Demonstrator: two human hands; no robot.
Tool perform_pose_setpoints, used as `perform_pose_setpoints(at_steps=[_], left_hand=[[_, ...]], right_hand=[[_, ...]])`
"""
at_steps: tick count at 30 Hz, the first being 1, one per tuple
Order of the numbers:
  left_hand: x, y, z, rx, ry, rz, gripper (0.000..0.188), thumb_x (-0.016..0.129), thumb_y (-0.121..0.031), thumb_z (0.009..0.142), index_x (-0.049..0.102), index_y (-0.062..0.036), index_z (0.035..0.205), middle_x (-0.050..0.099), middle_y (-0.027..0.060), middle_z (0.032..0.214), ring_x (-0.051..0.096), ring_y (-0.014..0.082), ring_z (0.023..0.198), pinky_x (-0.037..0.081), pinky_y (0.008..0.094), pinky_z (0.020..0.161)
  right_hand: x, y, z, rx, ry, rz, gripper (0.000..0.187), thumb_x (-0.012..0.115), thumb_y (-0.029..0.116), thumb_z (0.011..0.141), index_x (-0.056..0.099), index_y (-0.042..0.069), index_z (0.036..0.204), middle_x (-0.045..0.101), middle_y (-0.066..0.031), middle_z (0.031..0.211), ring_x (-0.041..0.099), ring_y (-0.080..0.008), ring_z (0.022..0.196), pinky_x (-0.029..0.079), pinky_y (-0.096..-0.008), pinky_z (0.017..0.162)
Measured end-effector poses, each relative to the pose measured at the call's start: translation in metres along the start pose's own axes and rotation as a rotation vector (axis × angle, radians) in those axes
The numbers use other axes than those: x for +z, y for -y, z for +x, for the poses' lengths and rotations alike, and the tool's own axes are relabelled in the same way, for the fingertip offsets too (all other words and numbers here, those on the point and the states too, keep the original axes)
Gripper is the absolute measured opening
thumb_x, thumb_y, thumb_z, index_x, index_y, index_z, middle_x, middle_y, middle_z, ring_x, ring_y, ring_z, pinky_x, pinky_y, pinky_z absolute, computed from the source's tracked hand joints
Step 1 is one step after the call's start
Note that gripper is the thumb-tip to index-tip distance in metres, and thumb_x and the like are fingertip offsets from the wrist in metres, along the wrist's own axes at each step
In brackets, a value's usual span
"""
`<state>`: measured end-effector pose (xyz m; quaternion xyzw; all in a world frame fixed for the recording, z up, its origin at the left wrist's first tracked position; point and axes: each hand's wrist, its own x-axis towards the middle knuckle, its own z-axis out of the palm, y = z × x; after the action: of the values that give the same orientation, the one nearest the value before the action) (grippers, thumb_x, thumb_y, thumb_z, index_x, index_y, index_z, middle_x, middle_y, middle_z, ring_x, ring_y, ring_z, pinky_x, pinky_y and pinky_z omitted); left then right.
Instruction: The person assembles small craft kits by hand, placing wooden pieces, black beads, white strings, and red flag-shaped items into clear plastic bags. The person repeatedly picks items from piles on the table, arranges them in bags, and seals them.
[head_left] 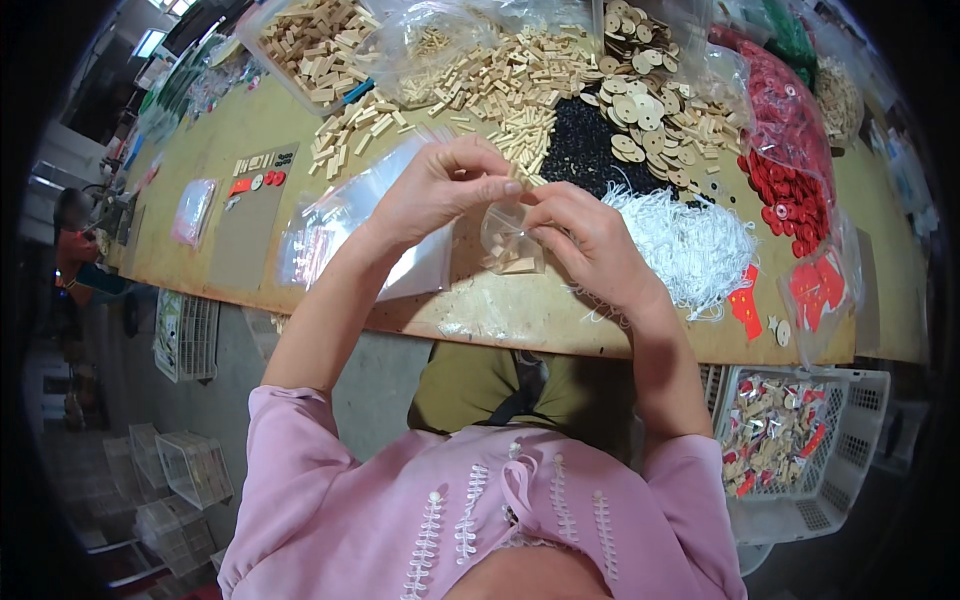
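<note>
A small clear plastic bag (pixel 512 248) hangs over the table's near edge, with several pale wooden blocks (pixel 515 265) at its bottom. My left hand (pixel 440 190) is closed, thumb and fingers pinched at the bag's upper left. Pale wooden pieces (pixel 528 178) show by its fingertips; whether they are held or lie behind is hard to tell. Curled fingers of my right hand (pixel 592 245) grip the bag's right side near the mouth. Under my left wrist lies a stack of flat clear bags (pixel 415 262).
Loose wooden blocks (pixel 470 80), black bits (pixel 580 145), wooden discs (pixel 640 110) and red discs (pixel 775 190) are heaped across the table. White strings (pixel 685 245) lie beside my right forearm. A white basket (pixel 850 450) of filled bags stands lower right. Another person (pixel 80 240) is far left.
</note>
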<state>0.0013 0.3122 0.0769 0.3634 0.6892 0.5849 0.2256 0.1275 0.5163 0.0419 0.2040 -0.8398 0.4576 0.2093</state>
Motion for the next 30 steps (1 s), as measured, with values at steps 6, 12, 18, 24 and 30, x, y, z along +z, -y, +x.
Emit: perform_pose_setpoints(at_steps=[6,12,18,24,30], left_hand=[[0.013,-0.011,-0.009,0.190,-0.014,0.442,0.010,0.080,-0.015,0.092,0.079,-0.0054,0.092,0.066,-0.0006,0.088,0.060,0.0102,0.085,0.048,0.0277,0.076],[-0.006,0.007,0.023,0.016,-0.049,0.130,0.016,0.077,-0.011,0.092,0.076,-0.0071,0.108,0.070,0.0024,0.095,0.064,0.0124,0.081,0.051,0.0260,0.073],[0.021,0.050,0.111,0.246,-0.005,0.615,0.039,0.078,-0.017,0.091,0.069,-0.0121,0.129,0.069,0.0116,0.112,0.068,0.0206,0.089,0.057,0.0346,0.078],[0.046,0.065,0.163,0.257,0.102,0.956,0.045,0.083,-0.018,0.085,0.065,-0.0092,0.125,0.068,0.0193,0.111,0.067,0.0381,0.099,0.055,0.0458,0.088],[0.055,0.069,0.157,0.251,0.217,0.857,0.035,0.081,-0.015,0.084,0.067,-0.0066,0.114,0.071,0.0192,0.105,0.068,0.0405,0.102,0.054,0.0489,0.087]], right_hand=[[-0.001,0.003,0.001,-0.015,-0.011,0.032,0.011,0.069,0.000,0.090,0.068,0.001,0.101,0.070,-0.0158,0.117,0.069,-0.0325,0.103,0.056,-0.0371,0.088],[0.000,0.004,-0.001,-0.007,0.006,0.078,0.009,0.067,0.001,0.091,0.066,0.000,0.100,0.069,-0.0169,0.116,0.068,-0.0354,0.105,0.056,-0.0402,0.089],[0.002,-0.001,-0.003,-0.046,0.071,0.082,0.011,0.069,-0.001,0.089,0.069,0.001,0.100,0.069,-0.0121,0.096,0.068,-0.0310,0.093,0.055,-0.0381,0.083],[-0.002,-0.003,-0.004,-0.056,0.050,0.123,0.012,0.070,0.000,0.089,0.069,0.002,0.101,0.069,-0.0125,0.097,0.067,-0.0326,0.093,0.054,-0.0393,0.083],[-0.003,-0.002,-0.006,-0.053,0.028,0.154,0.012,0.071,0.002,0.090,0.069,0.002,0.101,0.068,-0.0130,0.096,0.067,-0.0331,0.093,0.054,-0.0402,0.083]])
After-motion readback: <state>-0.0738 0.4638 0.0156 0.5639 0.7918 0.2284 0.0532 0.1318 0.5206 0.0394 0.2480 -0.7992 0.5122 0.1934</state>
